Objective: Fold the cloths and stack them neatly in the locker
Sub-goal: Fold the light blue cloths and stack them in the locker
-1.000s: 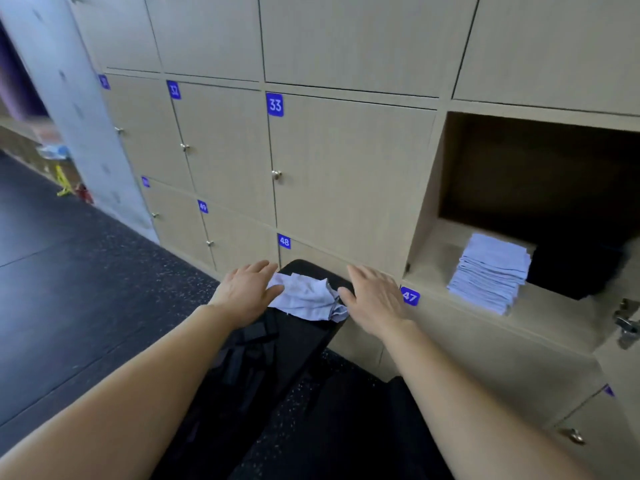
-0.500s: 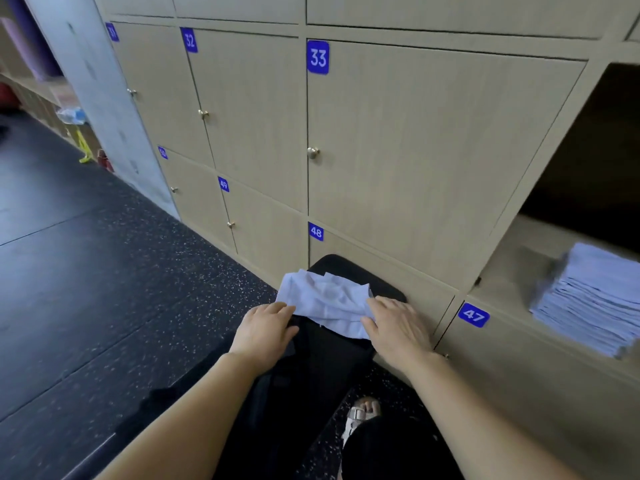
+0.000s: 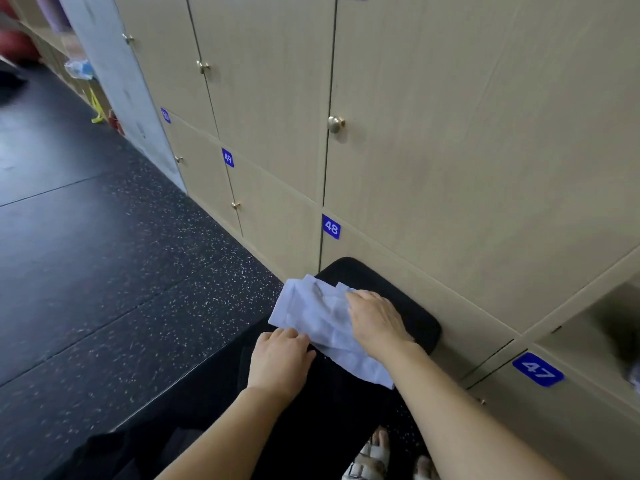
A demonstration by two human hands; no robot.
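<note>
A pale blue cloth (image 3: 313, 315) lies creased and partly spread on a black padded bench (image 3: 398, 296) in front of the lockers. My right hand (image 3: 375, 318) lies flat on the cloth's right part, fingers straight, pressing it down. My left hand (image 3: 278, 358) rests at the cloth's near left edge with its fingertips on the hem. The open locker (image 3: 588, 327) shows only at the far right edge; the folded stack inside is almost out of frame.
Closed wooden locker doors with brass knobs, numbered 48 (image 3: 331, 227), 49 (image 3: 227, 157) and 47 (image 3: 538, 370), fill the wall ahead. Dark speckled floor (image 3: 121, 271) stretches to the left. My sandalled feet (image 3: 372, 457) stand beside the bench.
The view has dropped and come closer to the bench. My right hand slid leftward onto the cloth, flattening it; my left hand stays at the near left edge. The cloth looks more spread out.
</note>
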